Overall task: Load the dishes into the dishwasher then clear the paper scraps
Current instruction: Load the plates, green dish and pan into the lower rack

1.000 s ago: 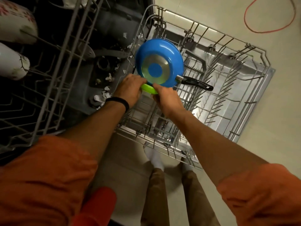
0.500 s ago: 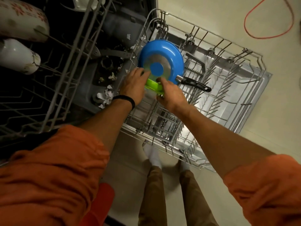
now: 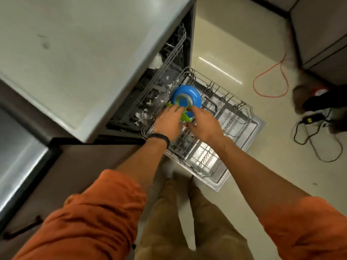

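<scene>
Loading is looking partly done, and the scrap clearing is not yet begun. The lower rack (image 3: 234,117) is sitting pulled out over the open door, with most of its tines standing bare. A blue pan (image 3: 187,94) is standing on edge at the rack's far corner, its base facing the camera, so I am counting it as loaded. A green dish (image 3: 185,117) is going into the rack just in front of the pan. The left hand (image 3: 167,122) is lying over it with fairly straight fingers, touching rather than gripping. The right hand (image 3: 204,124) is reaching thumb and fingers to either side of the dish's rim, and I cannot tell whether it is pinching or only steadying. White paper scraps (image 3: 142,117) are lying on the tub floor just beyond the rack's left edge, untouched.

Blur is softening everything. The worktop (image 3: 65,53) is hiding most of the upper rack (image 3: 170,57) beyond the lower rack, and something white there is showing only in part. The hands are covering most of the green dish, so its shape and seating are not showing. Whether more dishes are waiting elsewhere is not in view.
</scene>
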A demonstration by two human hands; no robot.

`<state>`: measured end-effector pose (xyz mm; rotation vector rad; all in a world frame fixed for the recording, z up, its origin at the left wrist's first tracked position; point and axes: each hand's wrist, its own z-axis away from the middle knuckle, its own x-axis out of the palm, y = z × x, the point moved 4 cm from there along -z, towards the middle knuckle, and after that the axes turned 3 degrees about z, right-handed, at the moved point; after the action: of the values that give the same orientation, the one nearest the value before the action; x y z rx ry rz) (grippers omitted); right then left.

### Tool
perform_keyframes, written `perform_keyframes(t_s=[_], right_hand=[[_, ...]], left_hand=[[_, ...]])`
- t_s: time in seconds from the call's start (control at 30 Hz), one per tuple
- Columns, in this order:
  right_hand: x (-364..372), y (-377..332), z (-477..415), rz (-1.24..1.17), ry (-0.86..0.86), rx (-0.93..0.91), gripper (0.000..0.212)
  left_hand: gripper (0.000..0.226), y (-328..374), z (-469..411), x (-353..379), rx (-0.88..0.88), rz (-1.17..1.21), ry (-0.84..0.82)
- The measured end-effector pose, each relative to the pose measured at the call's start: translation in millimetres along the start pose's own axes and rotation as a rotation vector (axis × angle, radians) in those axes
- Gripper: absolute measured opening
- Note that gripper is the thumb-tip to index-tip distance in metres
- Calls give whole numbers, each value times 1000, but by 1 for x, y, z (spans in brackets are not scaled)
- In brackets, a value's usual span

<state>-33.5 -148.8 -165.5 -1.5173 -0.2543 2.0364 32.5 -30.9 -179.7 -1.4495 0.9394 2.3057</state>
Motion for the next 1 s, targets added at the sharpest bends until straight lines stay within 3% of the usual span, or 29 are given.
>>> perform_keyframes(t_s=[0.17, 0.37, 0.63, 1.0], right_hand=[[-64, -52, 66, 36, 51, -78, 46], [-87, -144, 92, 61, 148, -328, 45], [-35, -325, 110, 140, 176, -649, 47], [87, -561, 167, 203, 93, -1064, 51]], left_hand=[[47, 27, 75, -75, -27, 8, 197], [47, -9, 160, -144, -102, 9, 477], [47, -135, 310, -198, -342, -30, 734], [47, -292, 527, -221, -672, -87, 909]])
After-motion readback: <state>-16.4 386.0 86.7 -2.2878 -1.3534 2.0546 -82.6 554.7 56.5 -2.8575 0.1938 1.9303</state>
